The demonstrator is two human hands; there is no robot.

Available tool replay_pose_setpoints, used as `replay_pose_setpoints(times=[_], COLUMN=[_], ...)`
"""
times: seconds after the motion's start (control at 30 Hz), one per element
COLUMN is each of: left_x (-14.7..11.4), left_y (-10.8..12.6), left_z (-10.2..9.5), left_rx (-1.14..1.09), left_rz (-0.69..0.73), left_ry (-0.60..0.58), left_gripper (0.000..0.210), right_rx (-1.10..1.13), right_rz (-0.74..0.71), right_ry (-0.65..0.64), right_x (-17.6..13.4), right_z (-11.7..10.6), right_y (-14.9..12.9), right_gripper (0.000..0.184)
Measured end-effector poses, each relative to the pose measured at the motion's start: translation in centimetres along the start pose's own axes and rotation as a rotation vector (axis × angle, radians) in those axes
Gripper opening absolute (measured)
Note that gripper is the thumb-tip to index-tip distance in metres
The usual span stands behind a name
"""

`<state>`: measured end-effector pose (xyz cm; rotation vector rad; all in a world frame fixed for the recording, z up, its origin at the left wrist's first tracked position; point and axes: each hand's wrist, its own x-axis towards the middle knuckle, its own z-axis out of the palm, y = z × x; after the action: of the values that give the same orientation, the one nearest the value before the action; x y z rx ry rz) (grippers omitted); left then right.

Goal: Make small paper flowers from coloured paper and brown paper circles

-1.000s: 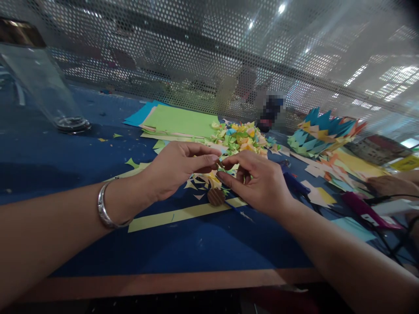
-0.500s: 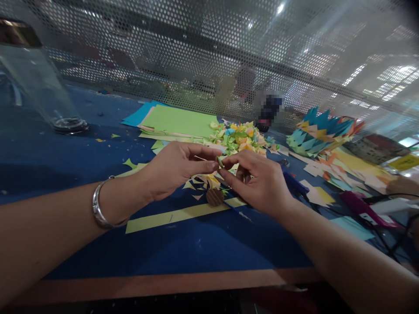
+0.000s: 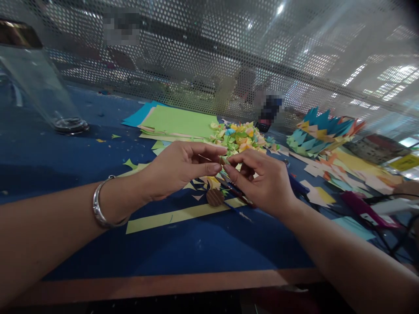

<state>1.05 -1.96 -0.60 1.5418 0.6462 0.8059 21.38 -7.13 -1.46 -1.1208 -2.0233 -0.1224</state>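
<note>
Over the middle of the table my left hand [image 3: 173,172] and my right hand [image 3: 266,181] meet at the fingertips. Between them is a small folded piece of green paper [image 3: 224,160], pinched by thumb and fingers from both sides and mostly covered. A silver bangle [image 3: 100,204] circles my left wrist. Just below the hands lies a round brown corrugated disc [image 3: 215,197] on a long pale yellow paper strip [image 3: 150,221]. A thin blue stick [image 3: 237,211] sticks out beside the disc. Under my right fingers, a slim dark-red object is partly hidden.
Behind my hands are a pile of small folded papers [image 3: 244,136] and stacked coloured sheets [image 3: 183,120]. A glass bottle [image 3: 42,83] stands at left. To the right are a spiky paper basket [image 3: 319,133], paper scraps, a magenta device [image 3: 368,209] and cables. A perforated metal screen [image 3: 183,52] rises behind.
My hands have shifted very slightly to the right, and the green paper piece has turned between the fingertips. More of the dark-red object now shows under my right hand.
</note>
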Motion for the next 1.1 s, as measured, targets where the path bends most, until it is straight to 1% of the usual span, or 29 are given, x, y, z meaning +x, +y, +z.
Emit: replay_pose_setpoints(times=[0.13,0.43,0.53,0.67,0.77,0.93,1.03,1.1], left_x=[0.04,0.3,0.28,0.15,0.1,0.2,0.31,0.4], left_y=[-0.09,-0.57,-0.77,-0.9,-0.87,-0.69,-0.6,-0.56], left_z=[0.01,-0.24,-0.34,-0.24,-0.07,-0.11,-0.31,-0.45], left_rx=[0.001,0.03,0.111,0.243,0.28,0.325,0.362,0.38], left_rz=[0.021,0.086,0.124,0.12,0.146,0.24,0.258,0.253], left_ry=[-0.001,0.013,0.038,0.081,0.109,0.109,0.127,0.155], left_gripper=[0.046,0.045,0.039,0.026,0.021,0.028,0.033,0.032], right_rx=[0.006,0.003,-0.004,-0.034,-0.053,-0.045,-0.028,-0.018], right_rz=[-0.004,-0.012,-0.013,-0.024,-0.013,0.023,0.045,0.059], right_ry=[0.0,0.01,0.005,-0.015,-0.042,-0.071,-0.088,-0.102], right_x=[0.01,0.12,0.06,0.0,0.0,0.02,0.02,0.03], right_z=[-0.16,-0.15,-0.08,0.16,0.24,0.16,0.11,0.05], right_y=[0.04,0.08,0.08,-0.03,-0.15,-0.08,-0.01,-0.04], right_gripper=[0.013,0.013,0.012,0.014,0.015,0.015,0.019,0.021])
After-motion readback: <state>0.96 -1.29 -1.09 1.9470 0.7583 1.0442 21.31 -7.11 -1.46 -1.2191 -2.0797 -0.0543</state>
